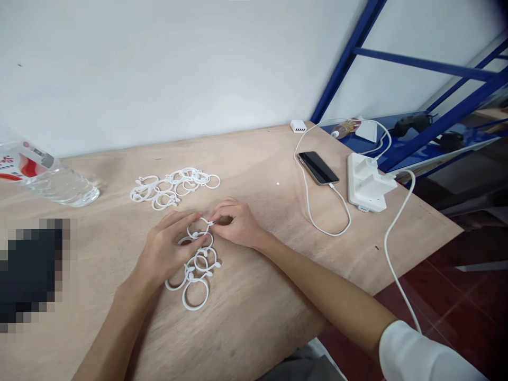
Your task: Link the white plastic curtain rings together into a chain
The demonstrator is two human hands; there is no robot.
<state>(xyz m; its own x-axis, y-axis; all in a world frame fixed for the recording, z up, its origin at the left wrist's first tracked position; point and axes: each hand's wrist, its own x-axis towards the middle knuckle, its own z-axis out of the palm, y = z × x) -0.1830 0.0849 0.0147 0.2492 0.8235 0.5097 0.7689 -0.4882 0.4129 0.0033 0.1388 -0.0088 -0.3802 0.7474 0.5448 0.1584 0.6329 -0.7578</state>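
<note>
My left hand (169,243) is closed, with its thumb and fingers at the near left side of a white plastic ring (198,235). My right hand (237,225) pinches that ring's small clasp end from the right. Toward me, partly under the left hand, lies a group of similar white rings with little rounded tabs (201,260), overlapping one another. One more ring (195,309) lies nearest to me at the end of this group. Beyond both hands, a loose pile of white rings (180,182) rests on the wooden table.
A clear water bottle (65,185) lies at the left, near a pixelated dark patch. On the right are a phone (318,168) on a white cable, a white power strip (367,182) and a small white charger block (298,126). A blue metal frame (345,61) rises behind.
</note>
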